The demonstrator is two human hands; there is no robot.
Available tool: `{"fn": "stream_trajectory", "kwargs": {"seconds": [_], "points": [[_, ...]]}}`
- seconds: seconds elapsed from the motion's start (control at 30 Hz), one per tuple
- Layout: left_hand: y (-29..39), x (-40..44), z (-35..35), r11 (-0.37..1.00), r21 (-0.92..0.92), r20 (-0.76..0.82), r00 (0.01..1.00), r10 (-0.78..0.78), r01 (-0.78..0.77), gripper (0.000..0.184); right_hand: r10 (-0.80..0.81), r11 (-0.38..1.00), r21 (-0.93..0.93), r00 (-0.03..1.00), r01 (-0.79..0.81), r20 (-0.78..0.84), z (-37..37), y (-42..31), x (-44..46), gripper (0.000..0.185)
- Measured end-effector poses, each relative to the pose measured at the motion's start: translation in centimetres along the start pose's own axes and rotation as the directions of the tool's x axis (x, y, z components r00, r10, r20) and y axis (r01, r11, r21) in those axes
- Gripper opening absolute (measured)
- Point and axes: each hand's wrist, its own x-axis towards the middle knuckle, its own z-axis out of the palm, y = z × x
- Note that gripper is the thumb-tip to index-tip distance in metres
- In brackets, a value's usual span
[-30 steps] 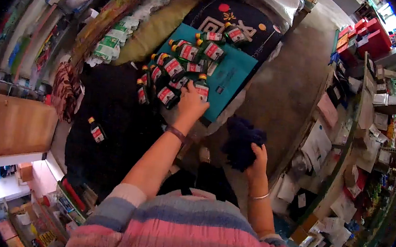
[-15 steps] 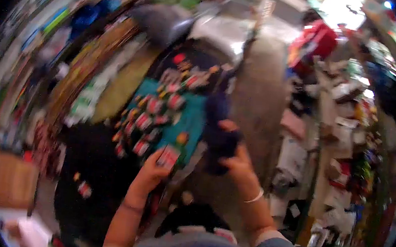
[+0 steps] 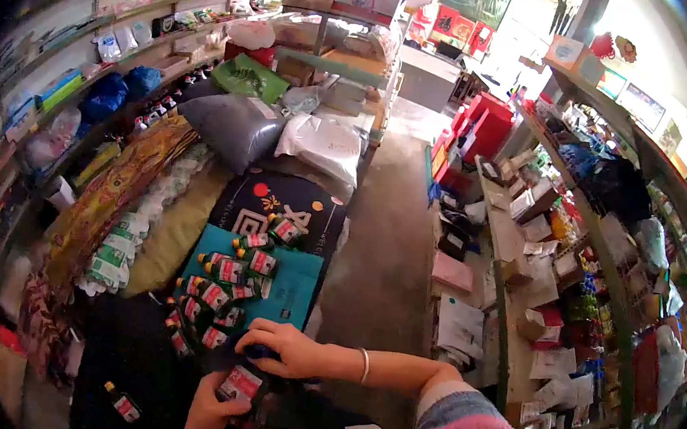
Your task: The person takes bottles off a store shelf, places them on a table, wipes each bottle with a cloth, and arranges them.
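My left hand point(image 3: 214, 409) is wrapped round a dark bottle with a red and white label point(image 3: 242, 383), low in the centre of the view. Over the bottle's upper end my right hand point(image 3: 286, 349) has its fingers curled on a dark blue cloth point(image 3: 260, 353), most of which is hidden. Just beyond the hands lie several similar small bottles point(image 3: 224, 271), jumbled on a turquoise and black mat point(image 3: 290, 280). Another such bottle point(image 3: 123, 402) lies by itself on black fabric point(image 3: 108, 341) at the lower left.
A grey stuffed bag point(image 3: 235, 129) and a white sack point(image 3: 321, 147) rest beyond the mat. An aisle floor point(image 3: 386, 244) runs along its right side. Shelves with packed goods point(image 3: 550, 320) stand on the right, and wall shelves point(image 3: 131, 4) on the left.
My right hand has brought the blue cloth from the right side over to the bottle in my left hand. The left hand is lower in view, and the view has tilted up.
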Motion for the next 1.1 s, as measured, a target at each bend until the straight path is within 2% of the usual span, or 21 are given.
{"fn": "stream_trajectory", "kwargs": {"seconds": [0.07,0.1,0.17,0.2,0.3,0.4,0.43,0.5,0.53,0.57,0.67,0.7,0.73,0.8,0.83,0.9,0.93,0.97,1.07,1.1], "points": [[1.3,2.4,0.9,0.945,0.316,-0.005,0.995,0.095,-0.089,0.063,0.074,0.995,0.075,0.995,-0.068,-0.073,-0.1,3.1,1.0,0.027],[1.2,3.3,1.2,0.852,0.505,-0.043,0.981,0.187,-0.140,0.064,0.156,0.988,0.020,0.987,-0.155,-0.049,0.0,4.8,1.5,0.025],[0.9,7.0,2.4,0.550,0.814,-0.044,0.923,0.382,-0.188,0.064,0.210,0.975,-0.063,0.977,-0.213,-0.044,-0.7,9.2,2.3,0.025],[0.8,8.6,3.1,0.496,0.855,-0.070,0.915,0.397,-0.150,0.064,0.233,0.967,-0.097,0.972,-0.235,-0.040,-1.5,10.4,3.1,0.026],[1.2,13.7,5.0,0.287,0.955,-0.070,0.879,0.471,-0.078,0.066,0.502,0.839,0.195,0.861,-0.509,0.084,-5.4,14.2,5.7,0.033],[2.0,17.6,6.1,0.305,0.952,-0.141,0.875,0.463,-0.008,0.069,0.489,0.800,0.449,0.866,-0.398,-0.102,-5.6,19.7,6.9,0.036],[2.2,18.5,6.5,0.292,0.957,-0.155,0.859,0.487,0.007,0.069,0.623,0.575,0.658,0.781,-0.487,0.033,-7.5,18.2,8.0,0.035],[3.0,20.2,7.0,0.255,0.967,-0.168,0.823,0.543,0.029,0.067,0.764,0.301,0.806,0.635,-0.510,0.117,-9.1,18.0,9.5,0.037],[3.0,20.7,7.0,0.278,0.960,-0.188,0.780,0.597,0.018,0.064,0.814,0.151,0.857,0.554,-0.493,0.175,-9.5,18.0,10.0,0.038],[2.9,21.4,7.2,0.301,0.954,-0.204,0.732,0.650,-0.002,0.060,0.740,-0.060,0.914,0.597,-0.401,0.310,-10.6,17.9,10.3,0.040],[3.3,22.2,7.1,0.331,0.942,-0.233,0.610,0.758,-0.052,0.059,0.794,0.032,0.960,0.591,-0.277,0.144,-7.1,19.3,10.3,0.041],[3.6,22.3,6.9,0.335,0.940,-0.238,0.573,0.784,-0.067,0.059,0.716,0.169,0.962,0.698,-0.216,0.031,-6.7,18.8,10.0,0.041],[3.6,22.5,6.6,0.410,0.903,-0.285,0.533,0.797,-0.130,0.062,0.622,0.402,0.904,0.768,-0.146,-0.152,-6.3,18.4,10.0,0.038],[3.2,22.3,5.6,0.540,0.803,-0.387,0.467,0.795,-0.254,0.067,0.319,0.765,0.642,0.843,0.041,-0.433,-5.0,16.6,9.8,0.034],[3.7,21.4,5.1,0.578,0.775,-0.370,0.560,0.742,-0.255,0.061,0.192,0.913,0.407,0.864,0.016,-0.466,-6.1,14.7,9.7,0.044],[3.2,20.5,4.4,0.756,0.459,-0.423,0.633,0.648,-0.467,0.055,0.063,0.976,0.212,0.867,0.050,-0.495,-6.0,13.3,9.3,0.050],[3.6,19.9,4.5,0.835,0.176,-0.445,0.715,0.539,-0.521,0.052,-0.006,0.992,0.107,0.869,0.067,-0.494,-6.1,12.6,9.2,0.054],[4.0,19.3,4.7,0.842,-0.123,-0.459,0.783,0.420,-0.525,0.050,-0.065,0.995,0.027,0.860,0.092,-0.507,-6.2,11.5,9.0,0.059],[4.6,18.1,4.7,0.739,-0.417,-0.375,0.841,0.390,-0.529,0.052,-0.148,0.989,-0.052,0.864,0.141,-0.482,-6.0,10.1,9.1,0.062],[4.5,17.6,4.6,0.722,-0.460,-0.349,0.853,0.388,-0.517,0.052,-0.129,0.991,-0.052,0.857,0.119,-0.499,-6.0,9.2,9.3,0.064]]}}
